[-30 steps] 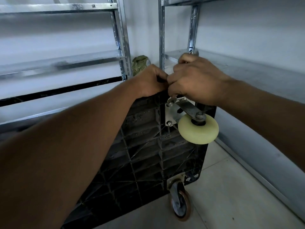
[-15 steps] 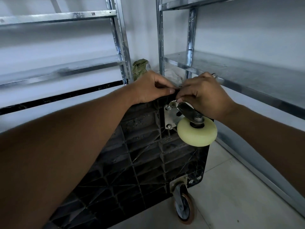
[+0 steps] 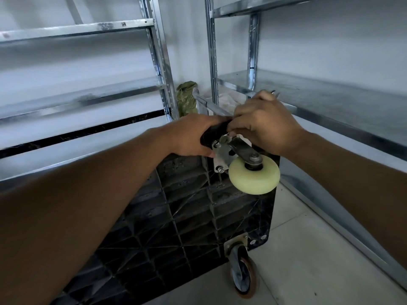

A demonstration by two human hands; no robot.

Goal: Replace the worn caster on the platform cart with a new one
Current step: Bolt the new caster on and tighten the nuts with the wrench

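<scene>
Cart edge in left hand — right hand curled over caster.

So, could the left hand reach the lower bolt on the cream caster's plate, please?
Probably yes: the lower bolt sits uncovered just below the left hand, left of the cream wheel, which doesn't hide it.

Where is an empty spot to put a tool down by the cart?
The metal shelf beyond the right hand is bare; so is the floor between the cart and that shelf. Crowded: the cart's top corner, with the left hand, right hand and cream caster.
</scene>
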